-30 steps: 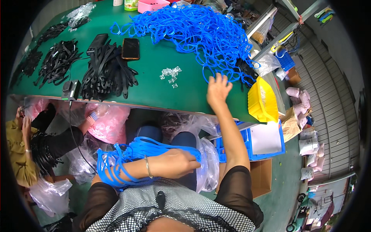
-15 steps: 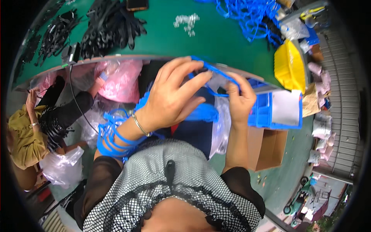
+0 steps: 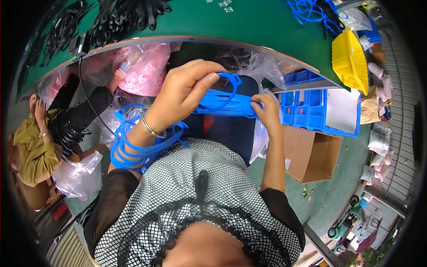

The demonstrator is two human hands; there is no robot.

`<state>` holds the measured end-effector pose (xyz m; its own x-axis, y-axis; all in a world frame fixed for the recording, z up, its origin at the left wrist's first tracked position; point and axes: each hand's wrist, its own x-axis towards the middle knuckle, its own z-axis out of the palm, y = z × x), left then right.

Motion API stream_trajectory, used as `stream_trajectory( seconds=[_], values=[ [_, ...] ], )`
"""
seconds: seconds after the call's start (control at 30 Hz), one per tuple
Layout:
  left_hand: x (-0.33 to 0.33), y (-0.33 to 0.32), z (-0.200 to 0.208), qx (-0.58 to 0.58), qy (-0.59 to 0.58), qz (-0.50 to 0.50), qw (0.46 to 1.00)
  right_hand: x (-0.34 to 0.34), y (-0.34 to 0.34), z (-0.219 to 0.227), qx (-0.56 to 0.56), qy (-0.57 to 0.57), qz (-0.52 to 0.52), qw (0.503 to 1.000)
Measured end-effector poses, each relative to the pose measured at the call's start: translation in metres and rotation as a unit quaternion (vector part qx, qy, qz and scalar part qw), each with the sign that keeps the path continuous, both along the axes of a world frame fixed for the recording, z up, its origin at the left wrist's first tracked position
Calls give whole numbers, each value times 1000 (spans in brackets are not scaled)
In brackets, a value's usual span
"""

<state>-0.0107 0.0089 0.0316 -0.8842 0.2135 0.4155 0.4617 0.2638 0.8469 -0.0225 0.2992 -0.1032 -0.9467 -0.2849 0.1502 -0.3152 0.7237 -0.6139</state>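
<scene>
My left hand [image 3: 189, 89] is closed in a pinch on a blue strap loop [image 3: 235, 91], which curves out beyond my fingertips. Beneath it, a flat bundle of blue straps [image 3: 227, 103] lies across my lap. At the right end of that bundle, the fingers of my right hand [image 3: 267, 111] are pinched together on a blue strap. Several more blue strap loops [image 3: 126, 149] hang around my left forearm, below a metal bangle [image 3: 149, 124].
Ahead runs a green table [image 3: 213, 24] with black straps [image 3: 122, 20], blue straps [image 3: 307, 11] and a yellow bin [image 3: 349, 60]. Blue bins [image 3: 302, 107] and a cardboard box [image 3: 311, 153] stand at right. A pink-filled bag [image 3: 144, 71] is under the table; a seated co-worker [image 3: 35, 151] is at left.
My right hand has left the raised strap and come down to the end of the bundle. My left hand keeps hold of a blue loop, now over my lap. The whole view has shifted.
</scene>
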Motion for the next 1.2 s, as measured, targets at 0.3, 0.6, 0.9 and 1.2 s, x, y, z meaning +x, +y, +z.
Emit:
stream_trajectory(
  seconds=[0.3,0.6,0.9,1.2],
  values=[
    [3,-12,-6,70,-116,-59,989,16,3,-5,68,56,1,996],
    [-1,-19,-14,-23,-107,-220,969,24,-9,64,-2,-6,-9,1000],
    [5,27,-30,-14,-121,-312,942,32,-41,152,-221,-168,118,953],
    [2,4,-25,49,-192,-268,943,43,-19,150,-478,-251,131,832]
  ],
)
